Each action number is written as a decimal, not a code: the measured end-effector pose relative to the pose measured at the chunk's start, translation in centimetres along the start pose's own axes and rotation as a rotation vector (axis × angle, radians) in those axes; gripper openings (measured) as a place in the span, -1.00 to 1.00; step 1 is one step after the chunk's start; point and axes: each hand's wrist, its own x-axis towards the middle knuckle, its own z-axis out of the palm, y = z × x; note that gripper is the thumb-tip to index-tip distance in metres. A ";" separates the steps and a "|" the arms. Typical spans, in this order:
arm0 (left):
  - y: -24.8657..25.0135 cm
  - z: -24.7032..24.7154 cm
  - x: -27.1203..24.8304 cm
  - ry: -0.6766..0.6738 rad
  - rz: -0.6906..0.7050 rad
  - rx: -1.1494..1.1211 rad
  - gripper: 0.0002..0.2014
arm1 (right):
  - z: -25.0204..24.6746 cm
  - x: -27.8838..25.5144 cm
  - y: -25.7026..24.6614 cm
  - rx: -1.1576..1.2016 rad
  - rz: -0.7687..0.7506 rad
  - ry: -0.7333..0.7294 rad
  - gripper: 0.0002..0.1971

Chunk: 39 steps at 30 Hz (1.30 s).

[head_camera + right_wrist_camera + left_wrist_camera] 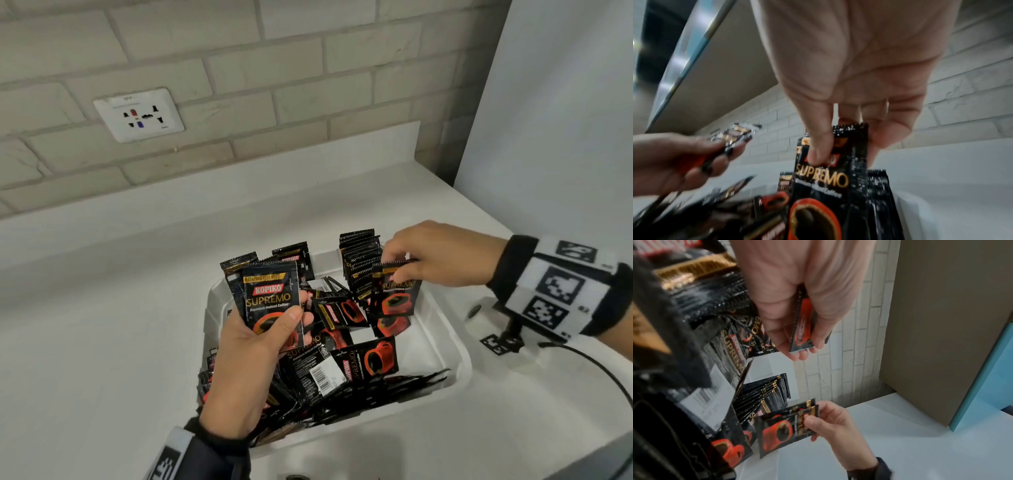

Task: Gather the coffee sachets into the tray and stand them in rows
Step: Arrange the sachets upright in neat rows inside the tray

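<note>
**Both hands hold sachets over the half-sorted tray**

A white tray (442, 329) sits on a white counter (102, 325) below a brick-tiled wall (205, 61). It holds a jumble of black coffee sachets (342, 356), most lying flat or tilted in the middle and along the near side. At the far right corner a row of standing sachets (359, 260) leans upright against the tray's back wall, packed face to face.

The left hand (253, 356) is raised above the near left part of the tray, palm toward the camera. Its thumb and fingers clasp a small stack of sachets (270, 301) held upright, the front one showing its printed face; the left wrist view shows the stack edge-on (802, 326) between thumb and curled fingers. How many sachets the stack holds cannot be told.

The right hand (442, 253) reaches in from the right, over the tray's far right side. Its thumb and fingertips pinch the top edge of a single sachet (397, 291), which hangs upright with its red cup picture facing forward. That sachet is just in front of the standing row, its top level with the tops of the row; the right wrist view, though blurred, seems to show its lower part down among the sachets beneath.

A wall socket (138, 114) is set in the tiles at the left.
</note>
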 end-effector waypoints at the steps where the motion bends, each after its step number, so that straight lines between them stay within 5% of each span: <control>1: 0.0 0.0 0.0 0.003 -0.001 0.005 -0.74 | 0.4 0.2 -0.1 -0.050 0.004 -0.035 -0.86; 6: 0.1 -0.1 -0.1 0.013 -0.012 0.033 -0.74 | 2.2 0.8 -0.9 -0.208 -0.016 -0.129 -0.84; 17: 0.3 0.2 0.0 0.001 -0.018 0.023 -0.64 | 2.6 2.1 -1.5 -0.512 -0.045 0.026 -0.93; 21: 0.5 0.3 -0.1 -0.005 -0.014 0.007 -0.59 | 2.8 2.2 -1.3 -0.532 -0.062 0.054 -0.71; 28: 0.5 0.4 0.0 0.011 -0.047 0.023 -0.67 | 3.0 2.1 -1.3 -0.586 -0.081 0.094 -0.61; 34: 0.6 0.7 0.0 0.053 -0.231 -0.157 -0.89 | 1.1 1.3 -2.3 -0.274 -0.028 0.213 -0.63; 39: 0.9 1.6 0.0 -0.065 -0.273 -0.227 -0.88 | 0.8 0.2 -4.4 0.499 -0.052 0.135 -0.72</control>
